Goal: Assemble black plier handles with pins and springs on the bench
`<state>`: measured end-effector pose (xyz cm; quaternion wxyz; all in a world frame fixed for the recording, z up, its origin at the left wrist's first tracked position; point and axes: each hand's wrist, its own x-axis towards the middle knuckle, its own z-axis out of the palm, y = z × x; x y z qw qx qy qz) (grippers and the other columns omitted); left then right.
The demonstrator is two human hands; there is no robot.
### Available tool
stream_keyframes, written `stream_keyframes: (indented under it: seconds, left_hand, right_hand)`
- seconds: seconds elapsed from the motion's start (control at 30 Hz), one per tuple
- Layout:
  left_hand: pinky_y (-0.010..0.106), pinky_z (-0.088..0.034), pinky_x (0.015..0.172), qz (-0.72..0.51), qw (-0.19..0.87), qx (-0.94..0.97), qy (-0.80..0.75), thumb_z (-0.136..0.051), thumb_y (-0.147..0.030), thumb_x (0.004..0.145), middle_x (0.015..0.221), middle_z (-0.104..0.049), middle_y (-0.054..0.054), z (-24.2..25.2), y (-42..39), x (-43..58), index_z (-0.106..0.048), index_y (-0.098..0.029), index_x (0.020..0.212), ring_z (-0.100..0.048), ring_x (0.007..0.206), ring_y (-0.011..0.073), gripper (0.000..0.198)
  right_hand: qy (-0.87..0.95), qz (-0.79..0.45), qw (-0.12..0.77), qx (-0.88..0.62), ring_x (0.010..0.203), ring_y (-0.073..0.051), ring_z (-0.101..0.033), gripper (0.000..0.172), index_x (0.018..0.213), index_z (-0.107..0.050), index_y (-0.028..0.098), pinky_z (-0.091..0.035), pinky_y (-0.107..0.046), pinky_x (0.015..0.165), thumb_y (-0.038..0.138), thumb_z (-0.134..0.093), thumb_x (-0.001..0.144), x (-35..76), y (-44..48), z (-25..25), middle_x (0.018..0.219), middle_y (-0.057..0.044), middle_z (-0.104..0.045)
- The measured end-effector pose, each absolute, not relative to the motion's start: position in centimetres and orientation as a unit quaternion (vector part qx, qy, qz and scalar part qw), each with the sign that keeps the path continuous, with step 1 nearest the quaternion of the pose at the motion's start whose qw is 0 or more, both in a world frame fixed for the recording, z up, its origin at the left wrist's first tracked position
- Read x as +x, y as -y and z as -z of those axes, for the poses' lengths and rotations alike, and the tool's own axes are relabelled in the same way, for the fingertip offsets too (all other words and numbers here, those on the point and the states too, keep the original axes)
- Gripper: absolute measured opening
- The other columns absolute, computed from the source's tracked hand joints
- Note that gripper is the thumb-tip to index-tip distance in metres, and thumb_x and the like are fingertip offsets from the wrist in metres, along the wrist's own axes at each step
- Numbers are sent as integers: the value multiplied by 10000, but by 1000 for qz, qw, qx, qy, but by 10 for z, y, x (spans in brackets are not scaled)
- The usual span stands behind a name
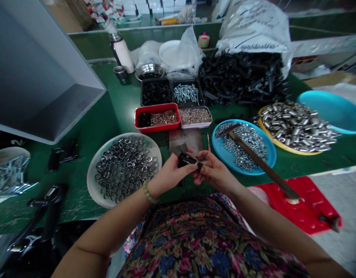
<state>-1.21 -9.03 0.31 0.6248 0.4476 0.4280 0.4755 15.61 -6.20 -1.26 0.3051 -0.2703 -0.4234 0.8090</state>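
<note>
My left hand (169,173) and my right hand (214,170) meet above the green workbench (114,112). Both grip a small black plastic part (187,160), the left around its body and the right at its end, where a bit of silver metal shows. A flat steel plate (186,141) lies just beyond my fingers. To the left of my left hand, a white plate (94,189) holds a heap of metal rings. Right of my right hand, a hammer (261,166) lies across a blue plate (221,148) of hex nuts.
Further back stand a red tray (157,106) and black trays (156,92) of small parts, a yellow plate (270,139) of metal sleeves, and a large heap of black parts (241,77). A grey box (41,69) juts in at the left. A red stool (299,204) sits at the lower right.
</note>
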Motion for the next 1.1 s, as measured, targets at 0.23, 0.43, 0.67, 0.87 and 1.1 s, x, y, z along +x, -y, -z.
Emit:
stream_keyframes:
  seconds: [0.23, 0.43, 0.67, 0.87, 1.1]
  left_hand:
    - [351, -514, 771, -359, 450, 618, -536, -674, -436, 780, 977, -606, 87, -4, 69, -45, -398, -148, 1312, -609, 843, 205, 666]
    - [440, -415, 975, -288, 218, 735, -573, -565, -285, 832, 1167, -547, 191, -2, 10, -84, -381, -92, 1364, -533, 1120, 302, 595]
    - [400, -481, 852, -111, 91, 839, -524, -556, -366, 814, 1121, -539, 184, 12, 22, -54, -669, -98, 1028, -577, 953, 291, 361]
    - [449, -281, 1115, -98, 1, 884, -456, -518, -320, 859, 1356, -519, 151, 41, 18, -44, -576, -105, 1240, -481, 1192, 268, 441]
    - [615, -82, 1138, -156, 58, 832, -529, -531, -332, 851, 1276, -582, 67, 37, 30, -49, -648, -239, 1137, -452, 1203, 271, 322]
  right_hand:
    - [630, -669, 256, -300, 676, -148, -675, 296, 950, -456, 225, -557, -297, 634, 362, -669, 796, 132, 17, 2, 798, 5, -657]
    - [915, -357, 32, -185, 890, -185, -605, 315, 984, -685, 139, -490, -324, 813, 285, -725, 708, 84, -113, -45, 980, -52, -673]
    - [948, -67, 7, -310, 1052, -269, -571, 276, 1076, -663, 88, -386, -379, 905, 211, -586, 842, 18, -146, -29, 1130, -187, -660]
    - [954, -24, 5, -297, 1070, -282, -553, 177, 871, -684, 107, -305, -409, 931, 155, -513, 859, 1, -148, -12, 1008, -191, -688]
    - [930, -84, 90, -346, 863, -173, -596, 267, 1076, -593, 108, -416, -280, 764, 203, -406, 911, 30, -141, -22, 980, -112, -675]
